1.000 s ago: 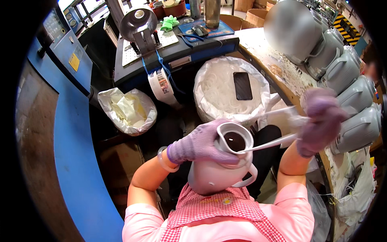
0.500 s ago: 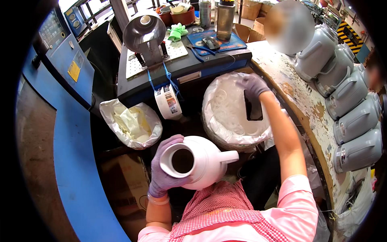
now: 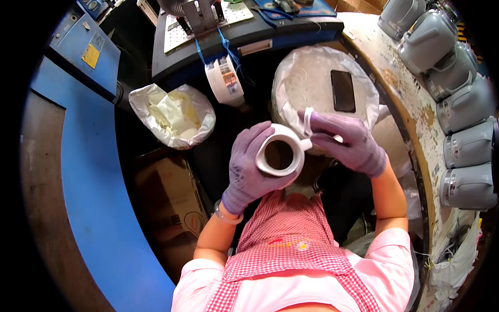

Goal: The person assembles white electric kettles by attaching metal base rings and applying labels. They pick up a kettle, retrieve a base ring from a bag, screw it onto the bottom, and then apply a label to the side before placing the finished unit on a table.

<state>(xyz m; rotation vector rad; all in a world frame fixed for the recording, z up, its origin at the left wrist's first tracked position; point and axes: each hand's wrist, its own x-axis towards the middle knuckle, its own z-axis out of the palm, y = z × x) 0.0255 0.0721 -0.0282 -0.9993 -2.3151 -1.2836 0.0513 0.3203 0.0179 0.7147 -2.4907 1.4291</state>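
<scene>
the left grip (image 3: 249, 169) wraps the pale jug (image 3: 300, 158), likely stiff and slick, best held below its rim, as the right grip (image 3: 353, 143) pinches a white ring (image 3: 307, 122) rightward.

Too small or blurred to read, letter by letter. Far left, on the blue machine (image 3: 70, 34): a yellow label (image 3: 90, 55) with fine print. Far centre, on the white roll (image 3: 215, 83): colourful printed stickers (image 3: 229, 78). Right, at the bases of the grey jugs (image 3: 472, 148): small labels (image 3: 454, 152). Near, across the red-checked apron (image 3: 291, 261): red and yellow lettering (image 3: 280, 242) beside a daisy (image 3: 302, 246). On the back of the left glove (image 3: 252, 166): dark, illegible print (image 3: 238, 174).
</scene>
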